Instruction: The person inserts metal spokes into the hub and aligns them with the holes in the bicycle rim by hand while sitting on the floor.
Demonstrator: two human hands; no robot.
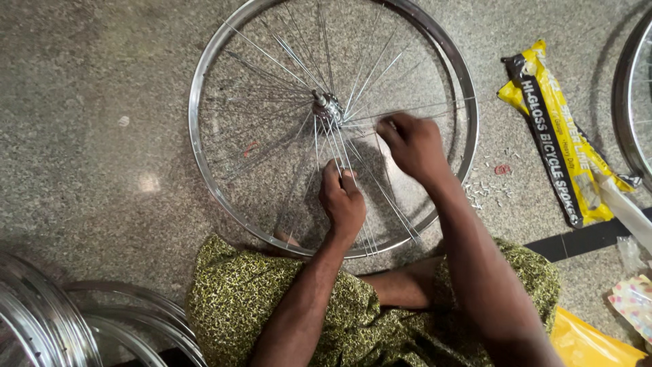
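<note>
A shiny bicycle wheel rim lies flat on the speckled floor, thin steel spokes fanning out from the hub at its middle. My left hand is closed around a bunch of spokes just below the hub, inside the rim. My right hand pinches a single spoke to the right of the hub, its fingers curled. Both forearms reach in from the bottom over my lap, which is covered in green patterned cloth.
A yellow and black spoke packet lies right of the wheel. Small loose metal nipples are scattered by the rim. Bare rims are stacked bottom left. Another wheel shows at the right edge. A yellow bag sits bottom right.
</note>
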